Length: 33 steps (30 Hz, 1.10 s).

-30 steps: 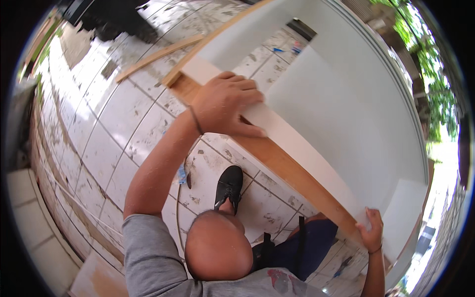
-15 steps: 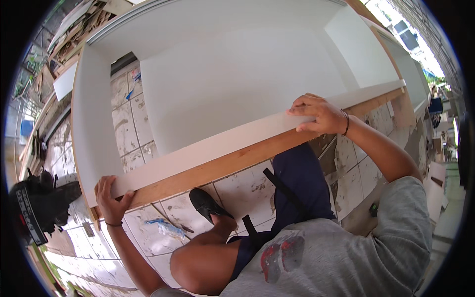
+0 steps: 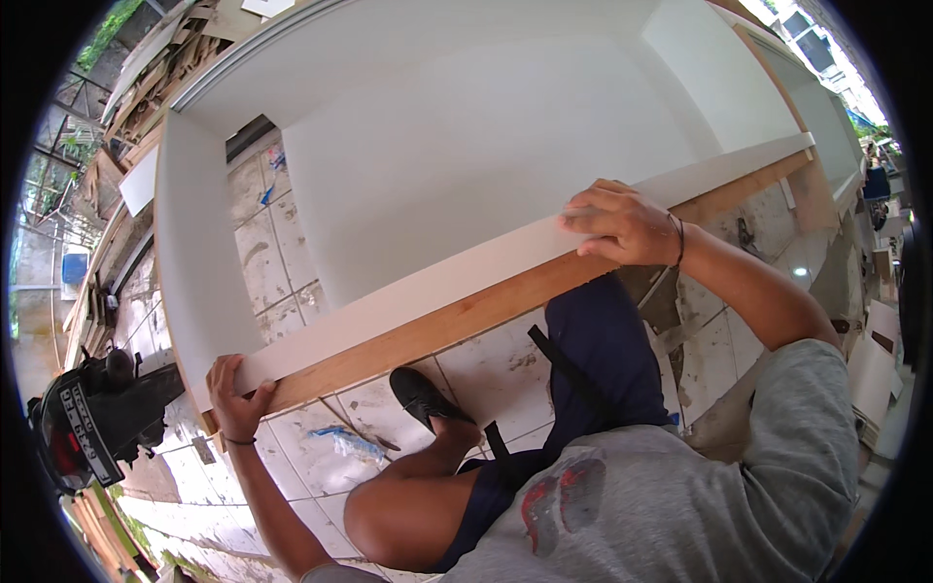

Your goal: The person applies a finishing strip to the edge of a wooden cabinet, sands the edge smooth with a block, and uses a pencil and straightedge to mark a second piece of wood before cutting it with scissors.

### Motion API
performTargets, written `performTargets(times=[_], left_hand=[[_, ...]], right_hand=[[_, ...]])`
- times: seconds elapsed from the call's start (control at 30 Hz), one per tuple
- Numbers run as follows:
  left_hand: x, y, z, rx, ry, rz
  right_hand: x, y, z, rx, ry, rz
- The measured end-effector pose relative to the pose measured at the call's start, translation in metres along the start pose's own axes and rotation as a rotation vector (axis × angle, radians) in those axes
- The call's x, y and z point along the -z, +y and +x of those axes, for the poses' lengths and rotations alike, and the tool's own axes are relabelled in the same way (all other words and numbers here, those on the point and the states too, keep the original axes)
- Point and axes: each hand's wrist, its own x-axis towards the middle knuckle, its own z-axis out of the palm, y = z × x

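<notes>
A large white cabinet [image 3: 466,155] lies open-side-up over the tiled floor, its near side panel [image 3: 457,301] white on top with a bare wooden face below. My left hand [image 3: 231,396] grips the lower left corner of that panel. My right hand [image 3: 622,225] is clamped over the panel's top edge further right, a dark band on its wrist. Below the panel are my bent knee, dark blue shorts and a black shoe [image 3: 420,394].
Stained white floor tiles [image 3: 486,364] run under the cabinet. A parked motorbike's rear [image 3: 92,418] stands at the left. Stacked wood offcuts [image 3: 146,68] lie at the top left, and more boards and panels [image 3: 880,330] crowd the right edge.
The view has swung round since a second ago, so the cabinet's inside now fills the frame. Both hands have stayed on the same panel edge, barely shifting in the last half second.
</notes>
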Motion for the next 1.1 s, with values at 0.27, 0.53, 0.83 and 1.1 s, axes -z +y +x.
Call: performTargets(times=[0.27, 0.53, 0.83, 1.1], left_hand=[[-0.009, -0.003, 0.019, -0.122, -0.007, 0.034], [0.012, 0.039, 0.01, -0.001, -0.059, 0.2], [-0.082, 0.232, 0.153, -0.539, -0.329, -0.214], [-0.095, 0.276, 0.12, -0.272, -0.607, -0.336]], right_hand=[[-0.022, 0.02, -0.028, -0.046, 0.077, -0.044], [-0.047, -0.003, -0.003, 0.088, 0.183, -0.052], [-0.061, 0.009, 0.039, 0.188, 0.18, 0.022], [-0.092, -0.015, 0.037, 0.129, 0.245, 0.088]])
